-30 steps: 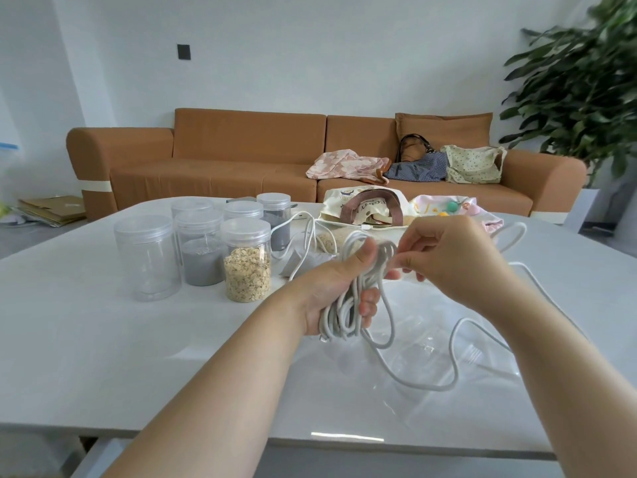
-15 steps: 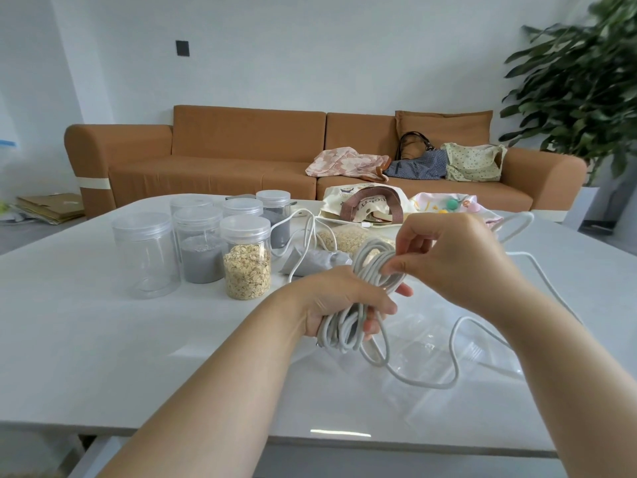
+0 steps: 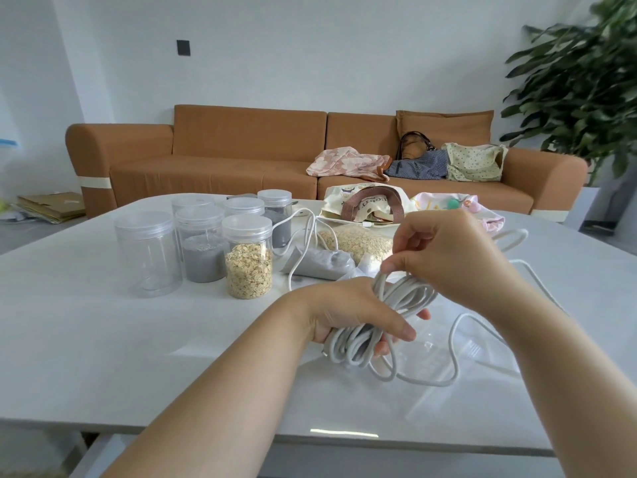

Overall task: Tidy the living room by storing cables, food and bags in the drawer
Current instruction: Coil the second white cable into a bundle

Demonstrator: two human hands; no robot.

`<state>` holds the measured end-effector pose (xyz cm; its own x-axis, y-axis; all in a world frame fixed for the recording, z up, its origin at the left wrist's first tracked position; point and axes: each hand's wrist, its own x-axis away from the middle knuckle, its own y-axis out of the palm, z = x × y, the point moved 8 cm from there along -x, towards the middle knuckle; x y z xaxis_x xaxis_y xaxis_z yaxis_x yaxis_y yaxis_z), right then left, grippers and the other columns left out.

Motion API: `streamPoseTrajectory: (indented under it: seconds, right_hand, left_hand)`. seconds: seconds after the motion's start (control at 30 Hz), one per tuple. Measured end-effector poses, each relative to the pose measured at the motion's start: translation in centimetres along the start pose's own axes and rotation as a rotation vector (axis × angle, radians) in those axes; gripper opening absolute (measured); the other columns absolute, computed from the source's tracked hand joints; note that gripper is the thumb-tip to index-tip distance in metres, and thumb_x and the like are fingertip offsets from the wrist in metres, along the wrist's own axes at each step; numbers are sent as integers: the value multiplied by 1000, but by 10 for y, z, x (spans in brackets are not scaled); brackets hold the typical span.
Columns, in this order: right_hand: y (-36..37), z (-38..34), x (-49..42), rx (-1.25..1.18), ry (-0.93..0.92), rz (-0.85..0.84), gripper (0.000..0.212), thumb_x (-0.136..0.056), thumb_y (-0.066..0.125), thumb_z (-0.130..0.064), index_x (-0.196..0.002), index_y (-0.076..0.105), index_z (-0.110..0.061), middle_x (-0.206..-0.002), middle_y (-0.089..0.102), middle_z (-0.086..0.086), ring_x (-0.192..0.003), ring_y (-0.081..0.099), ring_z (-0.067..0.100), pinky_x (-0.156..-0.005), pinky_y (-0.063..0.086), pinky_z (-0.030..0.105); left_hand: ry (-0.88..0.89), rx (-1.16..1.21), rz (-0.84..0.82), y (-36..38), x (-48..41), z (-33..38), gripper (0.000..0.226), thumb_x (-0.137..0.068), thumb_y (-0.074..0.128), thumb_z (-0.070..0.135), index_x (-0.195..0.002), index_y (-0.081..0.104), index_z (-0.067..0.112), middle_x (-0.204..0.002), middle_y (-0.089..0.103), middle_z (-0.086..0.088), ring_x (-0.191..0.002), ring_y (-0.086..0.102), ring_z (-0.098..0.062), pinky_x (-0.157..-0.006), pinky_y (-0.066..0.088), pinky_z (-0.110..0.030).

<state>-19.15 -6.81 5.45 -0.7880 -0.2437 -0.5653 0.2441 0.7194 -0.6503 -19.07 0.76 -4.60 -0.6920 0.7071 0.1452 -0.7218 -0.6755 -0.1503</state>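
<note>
The left hand [image 3: 344, 313] gripped a partly coiled white cable [image 3: 408, 296] just above the surface [image 3: 103, 339], and the right hand [image 3: 448, 250] pinched its top loop. Beyond both hands, jars [image 3: 248, 260] and bags [image 3: 370, 205] sat unstored. No drawer showed, so most of the job seemed left.

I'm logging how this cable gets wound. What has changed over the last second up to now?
The left hand has sunk slightly. Its thumb, earlier raised against the top of the white cable coil, now lies across the bundle in a closer grip. The right hand, still pinching the loose strand, has laid it onto the coil's top. The jars, bags and table look unmoved.
</note>
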Motion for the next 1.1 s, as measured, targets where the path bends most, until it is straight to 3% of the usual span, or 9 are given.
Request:
streamPoseTrajectory:
  seconds: [0.1, 0.3, 0.37, 0.5, 0.6, 0.63, 0.77, 0.97, 1.1]
  right_hand:
    - [-5, 4, -2, -77, 10, 32, 28, -56, 88, -17, -57, 60, -15, -55, 63, 8, -48, 48, 10, -51, 44, 31]
    - [-8, 11, -5, -105, 15, 26, 38, -42, 78, -42, -54, 57, -14, -38, 45, -12, -39, 37, 4, -42, 27, 10]
    - [-6, 17, -5, -216, 18, -25, 31, -47, 76, -36, -57, 58, -12, -40, 47, -10, -40, 37, 3, -44, 30, 11]
    - [2, 26, -5, -422, -35, -159, 16, -74, 69, 5, -69, 62, -8, -54, 56, 7, -47, 46, 11, -47, 40, 16]
    - [3, 33, -5, -435, -34, -154, 14, -78, 66, 5, -71, 63, -7, -57, 56, 10, -49, 46, 16, -48, 41, 19]
    - [2, 35, -6, -414, -8, -116, 10, -75, 70, -6, -68, 63, -8, -52, 55, 5, -46, 44, 13, -46, 38, 18]
    - [-8, 44, -6, -213, 26, 107, 47, -58, 68, -47, -54, 58, -2, -39, 38, -8, -39, 28, 6, -41, 23, 13]
    - [-3, 43, -7, 103, -58, 106, 21, -87, 64, -17, -69, 63, -6, -54, 50, -3, -51, 40, 9, -53, 30, 23]
    - [-9, 33, -6, 317, -180, 225, 21, -86, 58, -15, -69, 62, -4, -57, 57, 4, -54, 46, 30, -63, 29, 30]
  left_hand:
    - [52, 74, -29, 2, 0, 4, 33, -76, 61, -4, -105, 58, 12, -55, 56, 2, -49, 54, -10, -47, 48, -20]
    - [82, 213, -212, 15, 9, 8, 15, -78, 47, -7, -90, 52, 0, -66, 65, -5, -70, 70, -22, -71, 58, -34]
    - [81, 225, -231, 17, 11, 8, 20, -79, 44, -6, -96, 52, 1, -64, 65, -5, -66, 70, -22, -68, 59, -34]
    - [45, 150, -219, 14, 11, 6, 17, -83, 43, 4, -99, 47, 2, -57, 59, 2, -50, 62, -10, -56, 54, -23]
    - [15, 239, -200, 12, 9, 2, 19, -85, 42, 6, -88, 60, 10, -52, 49, 3, -41, 49, -6, -50, 44, -20]
    - [24, 275, -189, 10, 8, 1, 22, -84, 45, 5, -87, 65, 12, -50, 46, 3, -39, 46, -5, -47, 41, -19]
    - [113, 378, -243, 7, 6, 5, 18, -70, 80, 20, -84, 71, 15, -49, 47, 5, -41, 44, -4, -48, 35, -18]
    - [219, 618, -177, -8, -1, 10, 28, -60, 88, 25, -70, 65, 13, -47, 49, 6, -40, 49, -6, -52, 47, -19]
    - [302, 733, -44, -21, -3, 14, 34, -54, 91, 22, -64, 60, 11, -45, 48, 3, -38, 49, -8, -51, 49, -19]
